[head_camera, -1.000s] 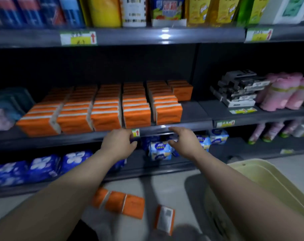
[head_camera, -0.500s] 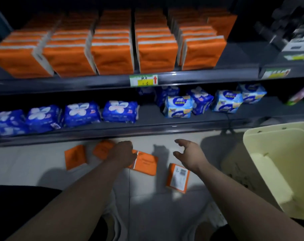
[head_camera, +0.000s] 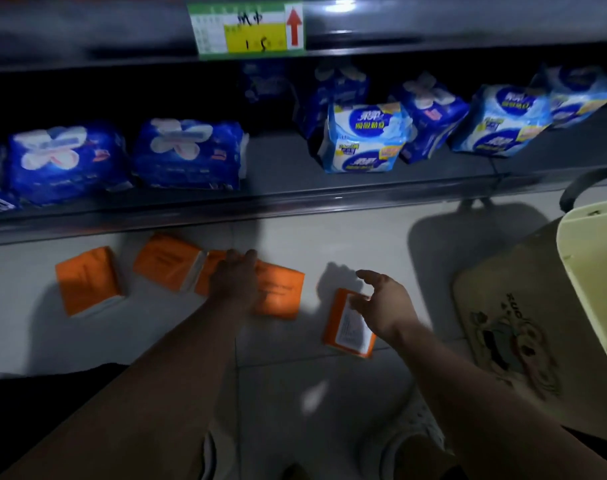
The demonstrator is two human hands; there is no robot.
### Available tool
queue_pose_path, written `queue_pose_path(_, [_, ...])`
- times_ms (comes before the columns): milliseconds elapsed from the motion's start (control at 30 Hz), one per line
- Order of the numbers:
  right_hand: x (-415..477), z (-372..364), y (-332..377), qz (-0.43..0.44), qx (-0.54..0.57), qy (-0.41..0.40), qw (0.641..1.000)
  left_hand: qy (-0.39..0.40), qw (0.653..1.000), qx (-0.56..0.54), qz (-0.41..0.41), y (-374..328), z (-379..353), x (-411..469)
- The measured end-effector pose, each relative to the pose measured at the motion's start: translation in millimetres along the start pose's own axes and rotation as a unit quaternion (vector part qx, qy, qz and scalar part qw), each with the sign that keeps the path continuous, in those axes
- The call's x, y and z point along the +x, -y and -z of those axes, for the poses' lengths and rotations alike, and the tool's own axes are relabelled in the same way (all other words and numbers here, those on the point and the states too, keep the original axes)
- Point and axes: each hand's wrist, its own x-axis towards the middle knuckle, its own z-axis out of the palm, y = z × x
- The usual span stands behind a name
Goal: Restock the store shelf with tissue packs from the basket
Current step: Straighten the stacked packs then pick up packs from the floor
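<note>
Change: 1.0 s ago both hands were up at the front rail of the shelf holding the orange rows. 0.5 s ago they hung over the floor.
- Left hand [head_camera: 234, 284] now lies on an orange pack [head_camera: 281, 293] on the floor [head_camera: 330, 244]. Its fingers are stretched flat, with no curl round an edge visible.
- Right hand [head_camera: 385, 304] is over the labelled pack [head_camera: 343, 336], at 4 o'clock from the left hand. Its fingers are spread and slightly bent, not closed on it; I cannot tell if they touch.
- The view has dipped. The orange rows are out of frame, and only the rail with the price tag [head_camera: 246, 27] shows at 12 o'clock.

Reading: the placing step looks finished and a pick-up is starting, 1 pack per hand. The stock in reach lies on the floor, not in the basket [head_camera: 593, 268] at 3 o'clock.

Counts:
- Orange tissue packs on the floor: 4 certain. 2 more lie at 9 o'clock from the left hand, the far-left pack [head_camera: 87, 280] and the tilted pack [head_camera: 168, 265]. An orange strip beside the left hand may be a 5th; cannot tell.
- Lower shelf [head_camera: 295, 202]: 3 dark-blue packs [head_camera: 191, 154] on the left, 1 of them cut by the frame edge. 3 light-blue packs [head_camera: 364, 136] sit on the right, with about 3 dim ones behind.
- Price tags: 1. Baskets: 1.
</note>
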Motion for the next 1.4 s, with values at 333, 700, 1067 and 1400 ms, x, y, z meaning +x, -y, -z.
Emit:
queue_pose_path(333, [5,-16,-17,-0.035,0.030,0.006,0.999,-0.035,0.998,-0.028,-0.037,5,-6,14])
queue_pose_path(700, [0,-25,-33,-0.031,0.022,-0.002,0.999,-0.013,0.995,-0.071,-0.067,8,-9,5])
queue_pose_path(1067, [-6,-77,-21,-0.067,-0.085,-0.038,0.993,-0.004,0.863,-0.505,0.021,16,36,-37])
queue_pose_path(1400, [18,-103,-21,-0.148,-0.114,-0.098,0.977,0.004,0.871,-0.491,0.021,19,36,-31])
